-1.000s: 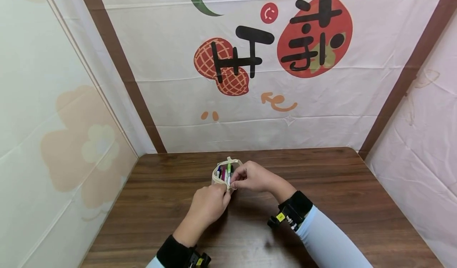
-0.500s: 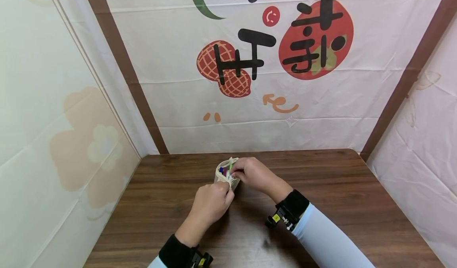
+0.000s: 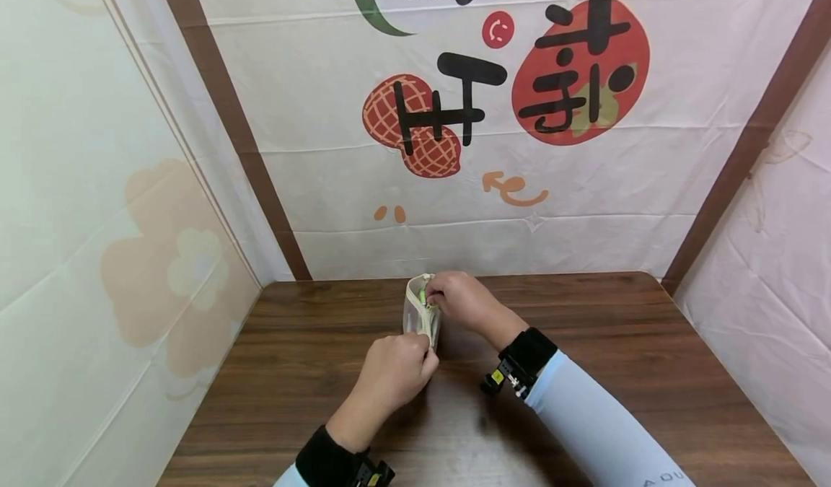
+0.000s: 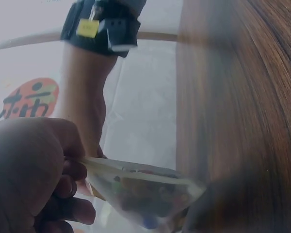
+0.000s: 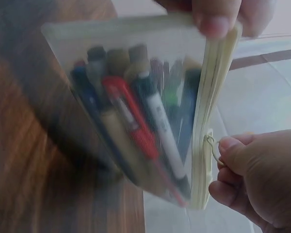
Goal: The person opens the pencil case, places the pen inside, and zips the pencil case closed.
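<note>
At the far middle of the wooden surface stands my mesh pencil pouch, pens inside. My left hand pinches its near end at 6 o'clock; my right hand pinches the zipper pull at 12 o'clock. Both hands are clamped on the pouch.

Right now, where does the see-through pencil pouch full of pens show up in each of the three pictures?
Head: the cream-edged, see-through mesh pencil pouch stands mid-table, between both hands.
Left wrist: low centre, blurred, above the left hand.
Right wrist: fills the middle.
Shared landmark: the brown wooden table.
</note>
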Demonstrator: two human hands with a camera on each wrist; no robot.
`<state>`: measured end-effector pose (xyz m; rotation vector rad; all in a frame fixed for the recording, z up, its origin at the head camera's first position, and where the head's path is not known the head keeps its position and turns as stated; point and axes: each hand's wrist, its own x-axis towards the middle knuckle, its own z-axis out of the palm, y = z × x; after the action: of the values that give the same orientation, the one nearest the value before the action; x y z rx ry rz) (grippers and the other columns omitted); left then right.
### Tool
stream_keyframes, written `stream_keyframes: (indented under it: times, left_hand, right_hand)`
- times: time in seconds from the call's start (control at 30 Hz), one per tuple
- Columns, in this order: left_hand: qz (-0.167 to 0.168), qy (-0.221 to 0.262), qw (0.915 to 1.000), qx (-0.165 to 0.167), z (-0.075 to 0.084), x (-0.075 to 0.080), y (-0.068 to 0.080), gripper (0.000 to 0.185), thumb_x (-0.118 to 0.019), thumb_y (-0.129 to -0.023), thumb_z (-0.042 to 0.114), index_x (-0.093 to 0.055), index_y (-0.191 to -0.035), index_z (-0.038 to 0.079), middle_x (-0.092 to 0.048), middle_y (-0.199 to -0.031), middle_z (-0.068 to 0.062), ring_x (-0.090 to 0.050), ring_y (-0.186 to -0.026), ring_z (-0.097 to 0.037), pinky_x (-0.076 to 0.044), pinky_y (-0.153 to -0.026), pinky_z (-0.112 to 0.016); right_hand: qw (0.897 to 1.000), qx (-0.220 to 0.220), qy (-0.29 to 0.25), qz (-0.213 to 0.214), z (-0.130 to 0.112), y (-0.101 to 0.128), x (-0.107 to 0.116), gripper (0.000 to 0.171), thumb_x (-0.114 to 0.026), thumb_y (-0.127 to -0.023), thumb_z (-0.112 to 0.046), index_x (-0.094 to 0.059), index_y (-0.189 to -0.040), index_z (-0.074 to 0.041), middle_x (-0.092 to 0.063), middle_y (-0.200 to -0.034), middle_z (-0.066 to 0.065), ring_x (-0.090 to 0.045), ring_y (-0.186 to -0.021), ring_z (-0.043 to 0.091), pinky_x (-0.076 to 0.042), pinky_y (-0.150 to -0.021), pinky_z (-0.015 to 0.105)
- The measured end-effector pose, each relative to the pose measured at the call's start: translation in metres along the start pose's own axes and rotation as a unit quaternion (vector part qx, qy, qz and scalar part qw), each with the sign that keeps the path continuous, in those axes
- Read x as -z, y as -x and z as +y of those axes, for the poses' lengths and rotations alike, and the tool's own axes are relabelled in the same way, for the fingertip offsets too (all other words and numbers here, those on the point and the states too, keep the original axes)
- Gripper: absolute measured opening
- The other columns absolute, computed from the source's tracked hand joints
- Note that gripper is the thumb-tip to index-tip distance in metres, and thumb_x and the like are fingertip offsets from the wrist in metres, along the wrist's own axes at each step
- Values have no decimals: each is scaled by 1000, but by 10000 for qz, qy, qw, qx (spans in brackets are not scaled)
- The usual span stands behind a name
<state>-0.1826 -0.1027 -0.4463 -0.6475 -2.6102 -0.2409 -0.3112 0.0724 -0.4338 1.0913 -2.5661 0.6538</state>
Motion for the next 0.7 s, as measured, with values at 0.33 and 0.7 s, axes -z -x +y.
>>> stream_keyframes:
  times: [0.33, 0.7]
  left_hand:
    - [-754, 115, 9971, -77, 17, 13, 2, 43, -66, -88, 21, -36, -57, 23, -41, -54, 10, -35, -47, -7, -30, -43, -28]
    - [-1311, -64, 9908, -318, 29, 14, 5, 26, -69, -84, 22, -54, -63, 19, -63, -62, 2, -50, -48, -13, -35, -42, -33]
  right_hand:
    - [9953, -967, 44, -84, 12, -22, 3, 11, -69, -102, -10, -76, -95, -15, -73, -96, -1, -67, -89, 16, -57, -77, 34]
    - [9899, -1410, 17, 140, 31, -42, 1, 13, -67, -103, -10, -76, -95, -13, -75, -97, 2, -69, -89, 18, -57, -79, 35]
